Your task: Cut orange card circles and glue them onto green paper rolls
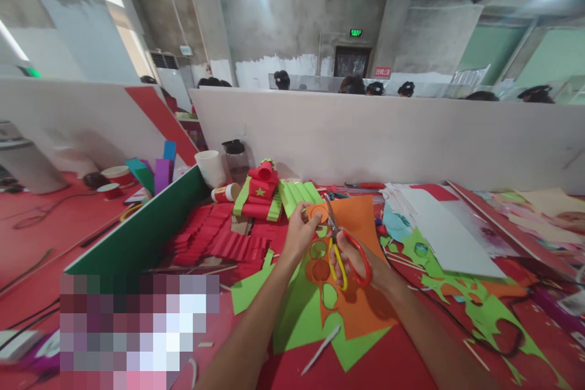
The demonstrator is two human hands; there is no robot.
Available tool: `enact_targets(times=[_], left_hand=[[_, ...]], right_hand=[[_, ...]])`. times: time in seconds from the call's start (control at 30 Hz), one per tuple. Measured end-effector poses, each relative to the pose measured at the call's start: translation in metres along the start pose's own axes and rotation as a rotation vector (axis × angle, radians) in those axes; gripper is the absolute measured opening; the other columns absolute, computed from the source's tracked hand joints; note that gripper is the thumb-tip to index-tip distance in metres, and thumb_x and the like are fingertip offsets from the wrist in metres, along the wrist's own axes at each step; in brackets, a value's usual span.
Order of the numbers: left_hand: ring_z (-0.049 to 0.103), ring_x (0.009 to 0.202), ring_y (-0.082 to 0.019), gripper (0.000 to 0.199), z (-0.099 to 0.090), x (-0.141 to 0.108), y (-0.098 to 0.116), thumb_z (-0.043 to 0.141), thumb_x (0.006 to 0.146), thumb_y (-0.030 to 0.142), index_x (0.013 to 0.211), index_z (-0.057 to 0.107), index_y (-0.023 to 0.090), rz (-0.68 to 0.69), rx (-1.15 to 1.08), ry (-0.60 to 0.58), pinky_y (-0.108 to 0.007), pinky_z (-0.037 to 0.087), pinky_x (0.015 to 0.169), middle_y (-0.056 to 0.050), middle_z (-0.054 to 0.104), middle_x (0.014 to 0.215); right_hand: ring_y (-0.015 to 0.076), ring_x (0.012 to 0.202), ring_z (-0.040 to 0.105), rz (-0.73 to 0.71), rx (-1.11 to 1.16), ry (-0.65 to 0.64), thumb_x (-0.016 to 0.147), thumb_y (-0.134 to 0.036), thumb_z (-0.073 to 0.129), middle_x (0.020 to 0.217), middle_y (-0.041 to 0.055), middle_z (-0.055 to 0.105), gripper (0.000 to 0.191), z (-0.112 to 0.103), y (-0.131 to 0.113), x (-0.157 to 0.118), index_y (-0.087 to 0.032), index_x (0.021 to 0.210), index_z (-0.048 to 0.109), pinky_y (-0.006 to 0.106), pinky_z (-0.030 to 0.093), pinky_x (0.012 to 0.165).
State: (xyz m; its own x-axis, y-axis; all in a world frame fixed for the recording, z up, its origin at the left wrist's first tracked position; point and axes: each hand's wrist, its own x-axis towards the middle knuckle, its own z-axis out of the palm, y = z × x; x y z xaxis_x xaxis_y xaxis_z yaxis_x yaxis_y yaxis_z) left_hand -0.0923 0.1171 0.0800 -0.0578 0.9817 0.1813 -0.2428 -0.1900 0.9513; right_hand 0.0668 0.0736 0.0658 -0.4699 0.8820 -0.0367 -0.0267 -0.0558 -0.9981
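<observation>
My left hand (299, 230) pinches a small orange paper piece (319, 213) with a circle marked on it. Scissors (337, 234) with one yellow and one red handle are in my right hand (351, 256), its fingers through the loops. Their blades point up and away, close beside the orange piece; I cannot tell whether they touch it. Below both hands lies an orange paper sheet (365, 311) with round holes cut in it, on top of a green paper sheet (292, 323). A white pen (321, 350) rests near the green sheet's front edge.
Folded red paper strips (205, 234) and a red-and-green paper model (259, 192) stand at the left, by a white cup (210, 169) and a dark-lidded jug (235, 158). Green paper scraps (484, 311) and white sheets (452, 231) lie right. A white partition (365, 140) closes the back.
</observation>
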Motion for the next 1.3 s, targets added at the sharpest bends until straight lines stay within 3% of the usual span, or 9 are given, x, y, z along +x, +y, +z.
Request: enact_targets(times=[0.43, 0.8, 1.3], left_hand=[[0.069, 0.072, -0.017, 0.037, 0.0017, -0.0026, 0.0035, 0.072, 0.072, 0.039, 0.095, 0.050, 0.020, 0.006, 0.005, -0.011, -0.027, 0.056, 0.063, -0.001, 0.068, 0.082], [0.067, 0.072, -0.017, 0.038, 0.0014, -0.0031, 0.0049, 0.072, 0.072, 0.040, 0.096, 0.051, 0.019, 0.029, 0.025, -0.009, -0.028, 0.057, 0.063, -0.002, 0.067, 0.082], [0.066, 0.071, -0.016, 0.038, -0.0016, -0.0008, 0.0051, 0.073, 0.072, 0.041, 0.095, 0.052, 0.020, 0.037, 0.038, -0.007, -0.025, 0.052, 0.063, -0.003, 0.070, 0.084]], right_hand=[[0.0110, 0.043, 0.058, -0.060, -0.156, 0.027, 0.090, -0.073, 0.039, 0.080, -0.0004, 0.061, 0.053, 0.0021, -0.0047, -0.0015, -0.022, 0.106, 0.043, 0.024, 0.047, 0.042], [0.0118, 0.043, 0.057, -0.080, -0.213, 0.039, 0.091, -0.072, 0.037, 0.066, -0.0051, 0.053, 0.050, 0.0033, -0.0055, -0.0026, -0.022, 0.092, 0.043, 0.024, 0.047, 0.043], [0.0088, 0.042, 0.053, -0.092, -0.268, 0.082, 0.090, -0.072, 0.038, 0.074, -0.0044, 0.055, 0.050, 0.0060, -0.0075, -0.0031, -0.023, 0.097, 0.042, 0.021, 0.045, 0.038]])
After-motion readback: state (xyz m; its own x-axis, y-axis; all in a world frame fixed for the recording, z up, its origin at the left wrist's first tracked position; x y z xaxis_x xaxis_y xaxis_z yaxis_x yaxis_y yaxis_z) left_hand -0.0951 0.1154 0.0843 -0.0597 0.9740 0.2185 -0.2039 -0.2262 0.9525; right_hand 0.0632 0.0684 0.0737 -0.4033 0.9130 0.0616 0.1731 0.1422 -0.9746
